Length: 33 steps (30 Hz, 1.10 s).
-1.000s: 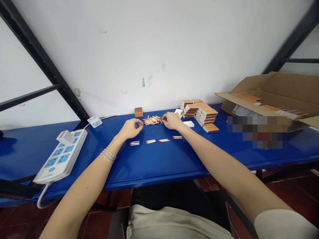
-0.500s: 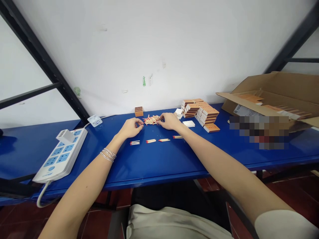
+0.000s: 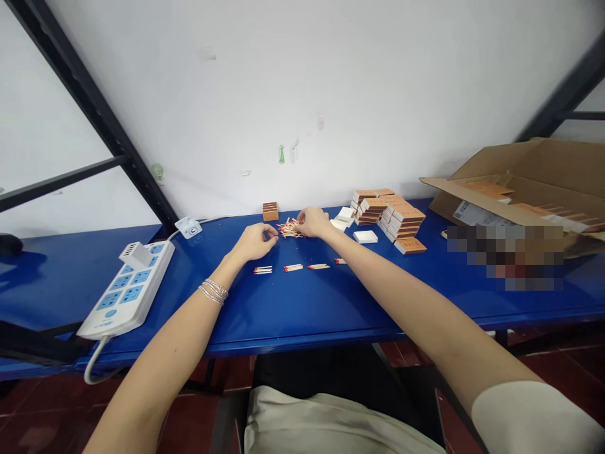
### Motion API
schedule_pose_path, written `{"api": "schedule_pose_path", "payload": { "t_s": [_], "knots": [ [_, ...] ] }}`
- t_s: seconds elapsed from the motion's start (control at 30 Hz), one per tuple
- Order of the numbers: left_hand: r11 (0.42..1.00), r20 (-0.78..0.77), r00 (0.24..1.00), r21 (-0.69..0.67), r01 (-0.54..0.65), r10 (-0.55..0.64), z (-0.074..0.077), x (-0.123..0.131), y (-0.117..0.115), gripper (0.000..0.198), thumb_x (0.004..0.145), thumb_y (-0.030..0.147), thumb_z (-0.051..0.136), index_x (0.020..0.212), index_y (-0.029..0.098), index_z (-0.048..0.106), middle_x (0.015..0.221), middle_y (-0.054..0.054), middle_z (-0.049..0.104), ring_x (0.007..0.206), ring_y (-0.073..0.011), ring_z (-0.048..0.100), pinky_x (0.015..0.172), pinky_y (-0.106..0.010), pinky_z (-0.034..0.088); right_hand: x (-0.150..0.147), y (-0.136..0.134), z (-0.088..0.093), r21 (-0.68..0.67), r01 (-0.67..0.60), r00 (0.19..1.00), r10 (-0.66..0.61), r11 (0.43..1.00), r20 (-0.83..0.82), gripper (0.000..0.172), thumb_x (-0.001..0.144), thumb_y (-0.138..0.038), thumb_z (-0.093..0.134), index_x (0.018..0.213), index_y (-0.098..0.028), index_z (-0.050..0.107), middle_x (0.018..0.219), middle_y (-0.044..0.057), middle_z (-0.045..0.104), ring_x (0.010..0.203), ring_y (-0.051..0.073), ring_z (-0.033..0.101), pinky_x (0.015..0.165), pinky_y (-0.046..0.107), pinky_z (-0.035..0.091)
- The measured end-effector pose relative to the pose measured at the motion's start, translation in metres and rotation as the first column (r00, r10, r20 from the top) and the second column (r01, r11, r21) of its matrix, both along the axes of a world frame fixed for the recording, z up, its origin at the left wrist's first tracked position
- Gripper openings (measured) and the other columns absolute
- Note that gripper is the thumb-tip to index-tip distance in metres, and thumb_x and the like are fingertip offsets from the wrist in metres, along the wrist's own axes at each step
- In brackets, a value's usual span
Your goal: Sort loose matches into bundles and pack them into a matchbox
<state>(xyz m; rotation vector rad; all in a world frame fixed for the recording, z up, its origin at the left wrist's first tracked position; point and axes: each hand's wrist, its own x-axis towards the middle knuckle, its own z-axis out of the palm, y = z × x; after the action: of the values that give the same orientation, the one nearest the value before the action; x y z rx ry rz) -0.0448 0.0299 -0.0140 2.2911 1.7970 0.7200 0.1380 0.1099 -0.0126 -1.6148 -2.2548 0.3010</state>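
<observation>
A loose pile of red-tipped matches (image 3: 289, 229) lies on the blue table. My right hand (image 3: 314, 222) reaches into its right side, fingertips bent down and pressed together on some matches, partly hidden by the hand. Just left of the pile rests my left hand (image 3: 256, 242), its fingers curved and a gap showing between thumb and forefinger; I see nothing in it. Closer to me, small match groups form a row: one at left (image 3: 263, 270), two in the middle (image 3: 293, 268) and one (image 3: 339, 260) partly behind my right forearm.
Matchboxes (image 3: 401, 217) are stacked at right, near white trays (image 3: 365, 237). A small matchbox stack (image 3: 270, 211) stands behind the pile. An open cardboard carton (image 3: 477, 170) sits far right. A power strip (image 3: 130, 290) lies at left, by a white device (image 3: 189, 227).
My right hand has shifted left, further over the match pile. My left hand stays beside the pile. The whole view has swung slightly left.
</observation>
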Motion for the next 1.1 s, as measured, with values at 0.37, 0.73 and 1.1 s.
{"api": "schedule_pose_path", "payload": {
  "t_s": [0.37, 0.73, 1.1],
  "knots": [
    [1.000, 0.021, 1.000, 0.011, -0.006, 0.006, -0.004, -0.003, 0.003, 0.022, 0.076, 0.029, 0.060, 0.091, 0.018, 0.072, 0.089, -0.005, 0.073, 0.068, -0.0164, 0.062, 0.071, -0.030, 0.050, 0.011, 0.008, 0.008, 0.062, -0.127, 0.985, 0.134, 0.990, -0.113, 0.025, 0.073, -0.018, 0.067, 0.096, -0.011, 0.075, 0.091, 0.012, 0.075, 0.086, 0.021, 0.069, 0.077, 0.026, 0.051],
    [0.997, 0.061, 0.995, 0.021, -0.077, 0.075, -0.003, -0.005, 0.004, 0.021, 0.079, 0.029, 0.060, 0.093, 0.018, 0.071, 0.088, -0.005, 0.074, 0.069, -0.0173, 0.063, 0.073, -0.031, 0.050, 0.009, 0.013, 0.014, 0.020, -0.111, 0.949, 0.112, 0.994, -0.294, 0.030, 0.077, -0.028, 0.071, 0.102, -0.013, 0.073, 0.094, 0.010, 0.075, 0.089, 0.019, 0.069, 0.081, 0.026, 0.050],
    [0.994, 0.422, 0.904, 0.043, -0.097, 0.070, -0.007, 0.001, 0.006, 0.053, 0.074, 0.038, 0.071, 0.121, 0.016, 0.061, 0.108, -0.008, 0.071, 0.078, -0.0150, 0.067, 0.074, -0.028, 0.053, -0.004, 0.004, 0.010, -0.174, -0.337, 0.715, 0.132, 0.925, -0.686, 0.031, 0.072, -0.025, 0.077, 0.100, -0.010, 0.073, 0.091, 0.009, 0.075, 0.084, 0.019, 0.068, 0.076, 0.026, 0.054]
  ]
}}
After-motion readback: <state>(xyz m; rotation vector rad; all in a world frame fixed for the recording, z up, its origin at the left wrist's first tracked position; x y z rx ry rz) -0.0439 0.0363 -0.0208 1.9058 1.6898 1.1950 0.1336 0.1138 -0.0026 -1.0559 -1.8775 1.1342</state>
